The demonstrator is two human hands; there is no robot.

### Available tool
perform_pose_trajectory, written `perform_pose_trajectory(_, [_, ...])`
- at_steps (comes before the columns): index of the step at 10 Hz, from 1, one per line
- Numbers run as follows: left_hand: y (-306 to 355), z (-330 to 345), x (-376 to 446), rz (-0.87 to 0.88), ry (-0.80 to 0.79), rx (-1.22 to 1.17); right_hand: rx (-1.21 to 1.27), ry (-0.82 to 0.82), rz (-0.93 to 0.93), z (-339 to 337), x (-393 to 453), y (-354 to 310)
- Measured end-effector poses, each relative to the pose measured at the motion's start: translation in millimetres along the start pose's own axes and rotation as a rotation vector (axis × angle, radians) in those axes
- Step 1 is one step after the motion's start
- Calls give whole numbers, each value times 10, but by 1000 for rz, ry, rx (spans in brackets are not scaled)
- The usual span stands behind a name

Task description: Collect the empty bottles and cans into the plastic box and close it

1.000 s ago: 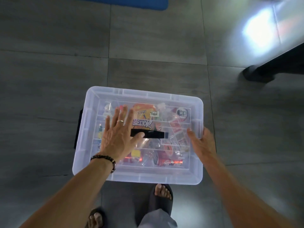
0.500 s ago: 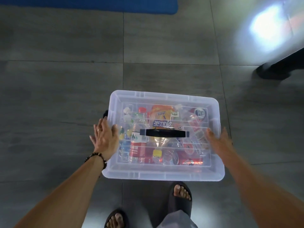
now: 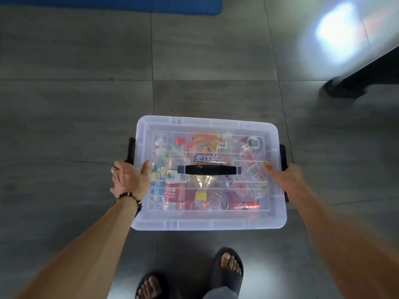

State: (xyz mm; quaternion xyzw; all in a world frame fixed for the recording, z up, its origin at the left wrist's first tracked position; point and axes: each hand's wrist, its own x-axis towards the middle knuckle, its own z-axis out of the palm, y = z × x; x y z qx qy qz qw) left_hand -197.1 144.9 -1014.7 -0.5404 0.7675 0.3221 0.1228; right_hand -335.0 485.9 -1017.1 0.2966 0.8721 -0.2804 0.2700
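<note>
Two hands were placed at ends of plastic box (image 3: 208, 221), which sat on grey tiled floor (image 3: 75, 115), lid (image 3: 207, 126) on, bottles and cans (image 3: 200, 184) seen through it. Left hand (image 3: 127, 180) was laid over left edge, thumb on lid, fingers curled down toward black side latch (image 3: 130, 151). Right hand (image 3: 282, 176) was wrapped round right edge; its fingers were hidden, so grasp on latch could not be told. Black handle (image 3: 209, 170) sat mid-lid. Blue mat (image 3: 108, 4) lay beyond, dark furniture foot (image 3: 345, 88) at far right, sandalled feet (image 3: 228, 270) just before box.

Home: tiled floor (image 3: 86, 104), slippers (image 3: 228, 270)
</note>
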Motion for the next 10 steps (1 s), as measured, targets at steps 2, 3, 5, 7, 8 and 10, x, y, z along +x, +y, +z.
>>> perform_pose_trajectory(2, [75,-26,-118,84,31,26,14,-20,-29,-2,-1,5])
perform_pose_trajectory(3, [75,13,-141,84,78,25,93,-11,-37,31,-14,35])
perform_pose_trajectory(5, [99,53,-152,72,109,55,75,128,-115,148,-121,81])
perform_pose_trajectory(7, [104,71,-159,53,81,78,62,88,-99,126,-148,55])
perform_pose_trajectory(8, [87,56,-166,61,41,72,58,39,-54,81,-153,-16])
perform_pose_trajectory(10, [212,-428,-480,287,87,-42,-28,-49,-141,-279,-628,-272])
